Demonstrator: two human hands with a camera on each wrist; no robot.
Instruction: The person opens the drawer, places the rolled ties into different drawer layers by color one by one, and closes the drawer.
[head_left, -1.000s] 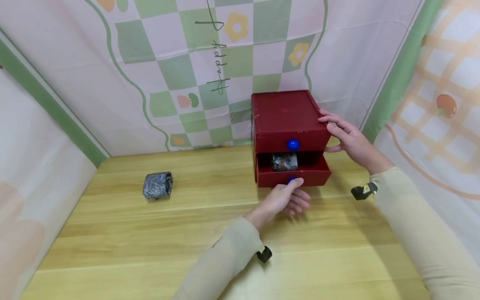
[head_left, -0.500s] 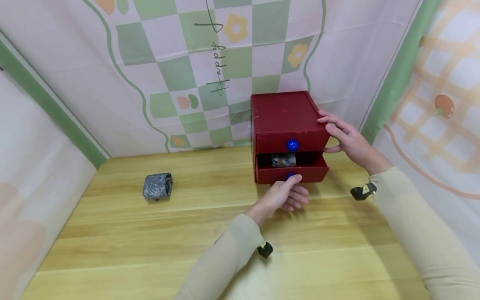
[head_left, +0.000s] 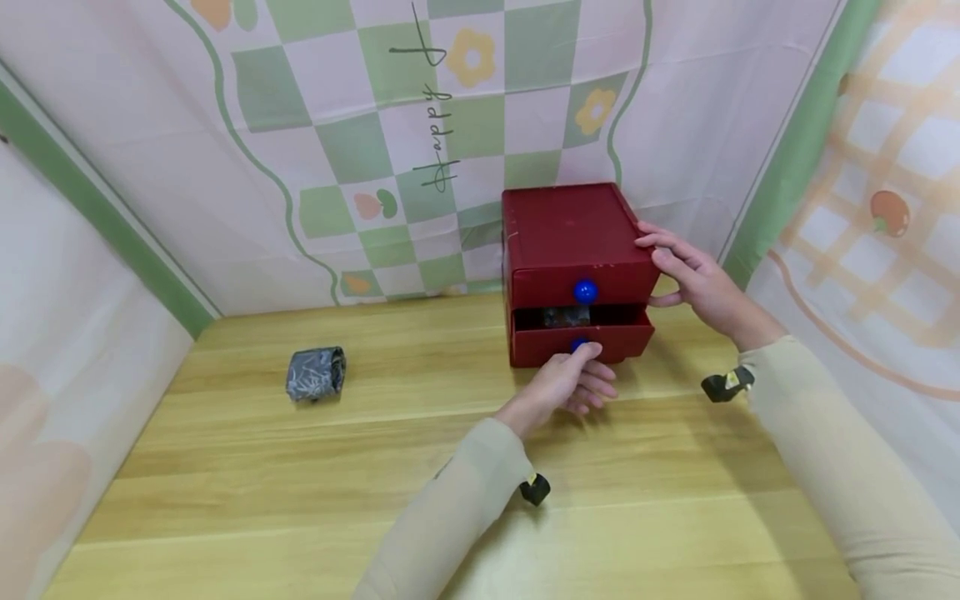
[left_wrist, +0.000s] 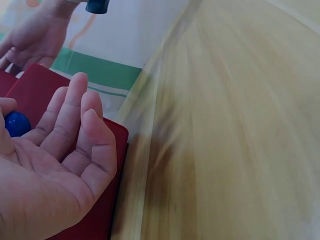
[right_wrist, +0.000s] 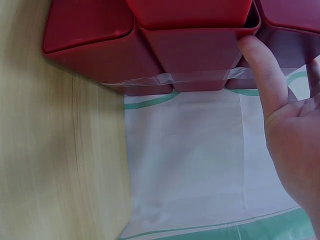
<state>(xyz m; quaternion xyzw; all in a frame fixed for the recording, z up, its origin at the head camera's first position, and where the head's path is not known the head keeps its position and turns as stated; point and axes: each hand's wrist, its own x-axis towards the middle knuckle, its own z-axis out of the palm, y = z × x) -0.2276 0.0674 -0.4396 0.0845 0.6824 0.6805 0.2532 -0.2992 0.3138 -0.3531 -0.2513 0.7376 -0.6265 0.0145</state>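
Note:
My left hand (head_left: 566,383) has its thumb against the blue knob (left_wrist: 17,124) of a partly pulled-out drawer (head_left: 622,340), the other fingers extended below. The drawer belongs to a dark red drawer cabinet (head_left: 573,225). Inside it lies a dark, patterned rolled item (head_left: 567,317), mostly hidden by the drawer front and the unit above. My right hand (head_left: 697,279) rests on the cabinet's right side near the top edge. In the right wrist view its thumb (right_wrist: 265,70) touches the side wall, and the pulled-out drawer (right_wrist: 190,12) belongs to the middle unit.
A grey patterned roll (head_left: 315,373) lies on the wooden table (head_left: 300,492), left of the cabinet. Printed cloth (head_left: 420,125) hangs behind, with more cloth at both sides. Clear tape (right_wrist: 200,76) runs across the stacked red units. The upper drawer, with a blue knob (head_left: 586,291), is closed.
The drawer has slid further into the cabinet, with my left thumb moving along at its knob. Less of the roll inside shows now. My right hand has stayed in place.

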